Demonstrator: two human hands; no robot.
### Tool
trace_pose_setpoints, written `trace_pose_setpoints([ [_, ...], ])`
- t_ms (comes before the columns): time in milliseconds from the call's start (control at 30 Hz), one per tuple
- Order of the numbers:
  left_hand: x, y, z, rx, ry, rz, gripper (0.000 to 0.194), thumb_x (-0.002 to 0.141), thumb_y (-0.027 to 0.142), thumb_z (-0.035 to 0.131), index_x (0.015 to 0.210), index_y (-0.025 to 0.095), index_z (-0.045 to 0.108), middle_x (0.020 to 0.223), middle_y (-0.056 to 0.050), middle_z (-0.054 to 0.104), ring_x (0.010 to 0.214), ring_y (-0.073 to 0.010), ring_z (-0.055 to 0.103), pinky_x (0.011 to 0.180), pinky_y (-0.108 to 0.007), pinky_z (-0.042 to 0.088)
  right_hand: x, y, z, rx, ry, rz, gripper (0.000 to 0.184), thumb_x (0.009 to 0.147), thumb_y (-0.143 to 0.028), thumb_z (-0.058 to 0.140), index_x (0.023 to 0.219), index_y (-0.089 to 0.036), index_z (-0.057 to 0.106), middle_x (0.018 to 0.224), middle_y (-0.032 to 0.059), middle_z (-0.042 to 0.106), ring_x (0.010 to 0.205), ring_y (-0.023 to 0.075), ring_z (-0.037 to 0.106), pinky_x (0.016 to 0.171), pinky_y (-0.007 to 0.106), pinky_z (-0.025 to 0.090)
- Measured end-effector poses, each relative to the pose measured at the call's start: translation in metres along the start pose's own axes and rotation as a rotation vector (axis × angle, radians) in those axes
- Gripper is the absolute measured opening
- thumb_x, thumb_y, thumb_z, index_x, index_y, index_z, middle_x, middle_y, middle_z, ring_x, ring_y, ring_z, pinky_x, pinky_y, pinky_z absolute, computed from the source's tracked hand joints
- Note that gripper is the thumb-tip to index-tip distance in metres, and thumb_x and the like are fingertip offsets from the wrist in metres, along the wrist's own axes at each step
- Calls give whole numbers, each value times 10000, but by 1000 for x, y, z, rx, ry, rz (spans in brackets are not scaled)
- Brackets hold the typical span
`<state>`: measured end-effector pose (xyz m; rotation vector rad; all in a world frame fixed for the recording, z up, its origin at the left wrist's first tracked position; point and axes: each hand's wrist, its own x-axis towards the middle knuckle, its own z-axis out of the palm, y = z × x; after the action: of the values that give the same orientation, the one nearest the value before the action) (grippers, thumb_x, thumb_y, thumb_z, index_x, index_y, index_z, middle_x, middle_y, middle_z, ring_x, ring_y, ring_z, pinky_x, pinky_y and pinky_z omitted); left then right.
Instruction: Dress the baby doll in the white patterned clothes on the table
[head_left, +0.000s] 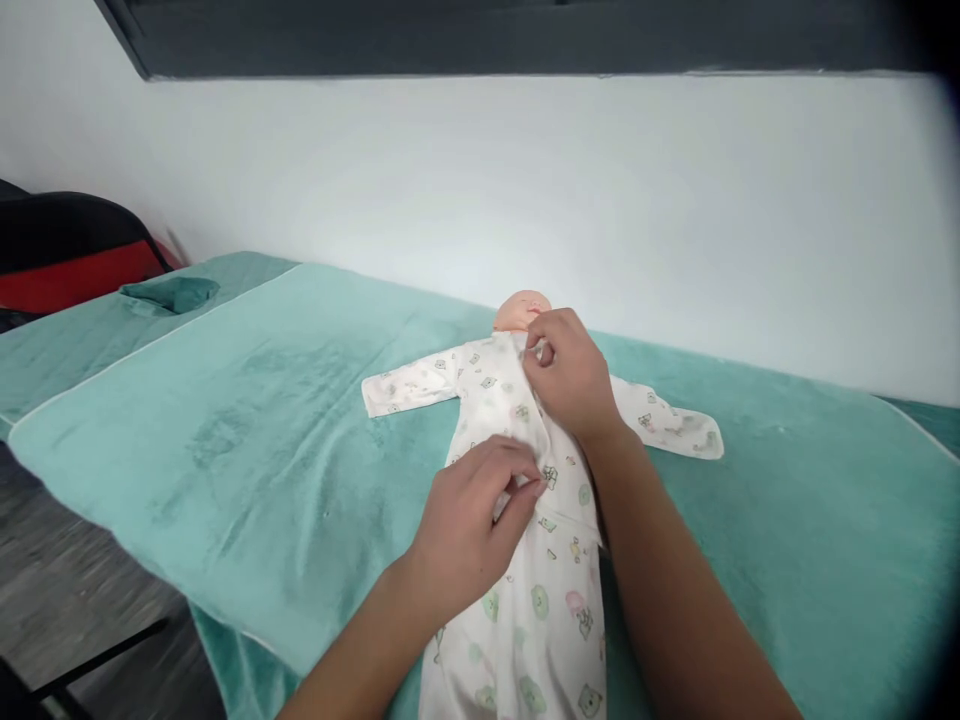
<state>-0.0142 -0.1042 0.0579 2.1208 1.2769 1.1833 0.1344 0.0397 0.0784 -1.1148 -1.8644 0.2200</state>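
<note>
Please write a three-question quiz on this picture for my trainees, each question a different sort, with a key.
1. Which hand is nearer the doll's head? A) left B) right
2. True or false: both sleeves of the printed garment are folded across its chest.
3. Fill in the colour: the garment lies on a ____ cloth.

Key:
1. B, the right hand; the left hand is lower down the garment.
2. False: they stretch out to either side.
3. Blue-green.

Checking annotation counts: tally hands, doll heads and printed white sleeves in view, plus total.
Hands: 2 (left hand, right hand)
Doll head: 1
Printed white sleeves: 2 (sleeve at picture left, sleeve at picture right)
Total: 5
</note>
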Motion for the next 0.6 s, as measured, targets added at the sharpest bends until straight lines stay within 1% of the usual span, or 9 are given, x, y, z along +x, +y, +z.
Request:
trace_pose_setpoints([
  [67,2,3,-7,-27,-41,-74,97,978,255,527,919,231,600,770,47,638,652,-93,563,634,-239,442,1,4,-4,15,111,68,147,773,-108,490,850,-227,528,1038,32,603,726,145,549,679,303,423],
  [133,14,-4,-14,-26,26,-127,133,973,271,527,888,231,621,754,50,645,646,-92,554,637,-236,437,3,7,-6,-4,153,198,74,810,-179,516,862,-229,500,977,34,594,725,160,538,681,316,423],
  [167,25,-10,-17,-21,98,-155,143,967,267,526,876,228,630,802,41,672,694,-98,578,665,-238,447,3,8,-6,-36,142,266,57,835,-247,539,861,-230,491,947,38,593,729,172,533,683,327,419],
  [233,54,-28,-19,-9,259,-227,150,947,250,525,878,227,656,913,18,712,823,-125,620,742,-251,465,4,7,-3,-128,69,368,186,856,-390,572,835,-228,483,911,53,592,759,201,530,697,350,407],
  [300,89,-46,-17,-31,339,-292,162,922,254,533,935,224,691,969,-9,728,886,-156,639,786,-276,478,4,6,1,-211,1,414,268,846,-472,590,819,-226,488,914,74,596,796,228,532,708,364,394],
  [367,122,-61,-11,-59,308,-336,184,898,272,542,941,212,711,976,-33,738,846,-174,646,790,-303,490,4,5,4,-237,-46,443,298,833,-507,597,834,-224,505,920,83,609,795,238,538,699,364,385],
  [433,146,-70,-4,-41,245,-348,182,873,269,554,899,199,720,982,-54,742,843,-193,649,824,-333,491,5,8,5,-209,-69,457,302,829,-517,593,849,-224,521,904,80,627,780,239,548,687,359,384],
  [500,156,-77,1,-54,250,-356,184,861,243,539,881,195,716,972,-65,739,860,-204,654,841,-345,493,6,12,5,-171,-62,454,269,833,-492,583,835,-227,538,872,76,643,776,240,557,682,355,387],
  [600,149,-88,3,-267,364,-382,235,875,234,483,1001,215,681,932,-52,723,791,-181,660,742,-318,516,6,18,3,-140,-37,436,193,843,-404,550,756,-232,557,782,61,646,731,230,545,657,348,378],
])
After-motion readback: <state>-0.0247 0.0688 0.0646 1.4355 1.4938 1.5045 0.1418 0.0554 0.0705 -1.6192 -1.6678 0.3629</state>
